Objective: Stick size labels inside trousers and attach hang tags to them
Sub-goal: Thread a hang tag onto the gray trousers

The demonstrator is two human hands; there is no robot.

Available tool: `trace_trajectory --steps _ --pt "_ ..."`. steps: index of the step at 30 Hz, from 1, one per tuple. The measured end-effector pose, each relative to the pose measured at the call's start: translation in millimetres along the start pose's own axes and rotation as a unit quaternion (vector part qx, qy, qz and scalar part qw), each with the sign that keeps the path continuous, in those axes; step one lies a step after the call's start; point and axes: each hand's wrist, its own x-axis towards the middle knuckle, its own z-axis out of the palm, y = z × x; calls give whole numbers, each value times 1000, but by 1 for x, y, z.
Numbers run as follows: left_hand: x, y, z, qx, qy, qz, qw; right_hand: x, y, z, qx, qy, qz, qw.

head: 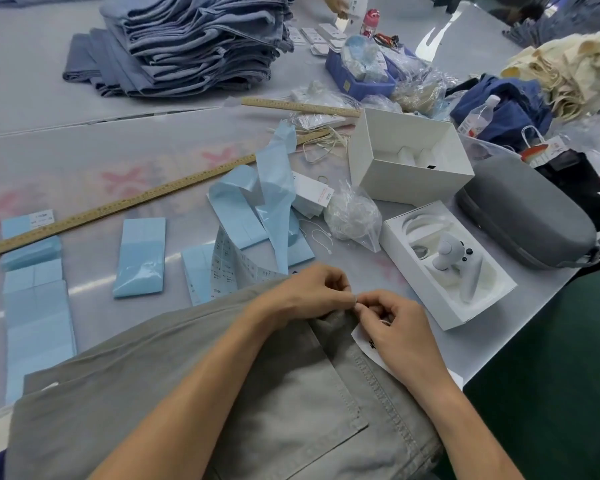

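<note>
Table (84, 161): grey-white top with faint pink marks, spreading out beyond both hands.
Stack of jeans (201, 39): blue, folded, far beyond the left hand.
Trousers (222, 393): grey-khaki, lying flat beneath both forearms, back pocket up; the waistband edge is bunched under the fingertips.
Grey case (527, 213): zipped oval, beyond the right hand and out to its right.
Rulers (118, 202): two yellow wooden ones with printed marks; the figures are too small to read.
White boxes (409, 157): one open-topped, one holding a white controller (451, 261), both just beyond the right hand.
Label sheets (141, 258): pale blue strips and packs beyond and left of the left hand; small print shows on them, but only "110" can be roughly made out.
Hang tag (366, 342): white card with a dark mark, unreadable, lying under the right hand on the trousers' edge.
Left hand (312, 292): fingers curled, tips pinching the bunched waistband cloth.
Right hand (395, 327): fingers curled, thumb and forefinger pinched right against the left fingertips; something thin and white between them, too small to tell.
</note>
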Motion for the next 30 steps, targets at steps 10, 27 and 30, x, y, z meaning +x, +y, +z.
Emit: trace_trajectory --steps 10,27,30 --pt "3 -12 -7 -45 24 74 996 6 3 -19 0 -25 -2 1000" --pt "-1 -19 -9 71 35 119 990 -2 0 -15 -60 -86 6 995" --pt "-3 -19 -4 76 67 134 986 -4 -4 -26 -80 -97 -7 992"
